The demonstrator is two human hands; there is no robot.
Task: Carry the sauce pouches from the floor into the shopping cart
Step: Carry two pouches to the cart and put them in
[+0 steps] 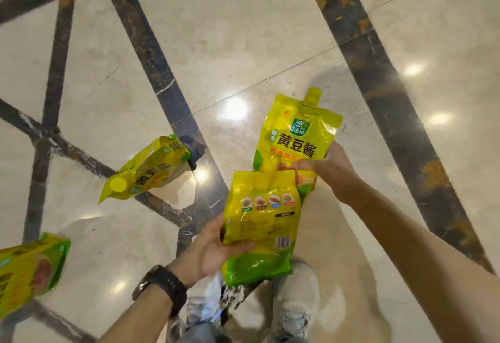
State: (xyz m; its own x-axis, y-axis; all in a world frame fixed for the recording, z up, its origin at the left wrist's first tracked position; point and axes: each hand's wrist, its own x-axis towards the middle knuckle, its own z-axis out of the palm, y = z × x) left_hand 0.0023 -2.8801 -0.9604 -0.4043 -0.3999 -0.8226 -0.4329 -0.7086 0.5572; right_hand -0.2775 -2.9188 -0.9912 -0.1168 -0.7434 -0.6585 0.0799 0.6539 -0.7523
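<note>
My right hand [331, 165] grips a yellow sauce pouch [296, 131] by its lower right side, spout pointing up, printed front facing me. My left hand [213, 250] holds a second yellow-green pouch [262, 223] from the left, its back label toward me; it overlaps the bottom of the first pouch. Both are held above the floor. A third pouch [147, 170] lies on the marble floor to the left, cap toward me. Another pouch [28, 269] lies at the lower left edge, partly cut off. No shopping cart is in view.
Glossy beige marble floor [243, 31] with dark inlaid stripes [392, 77] and bright light reflections. My white sneakers [295, 302] stand at the bottom centre under the held pouches. A black watch [165, 286] is on my left wrist.
</note>
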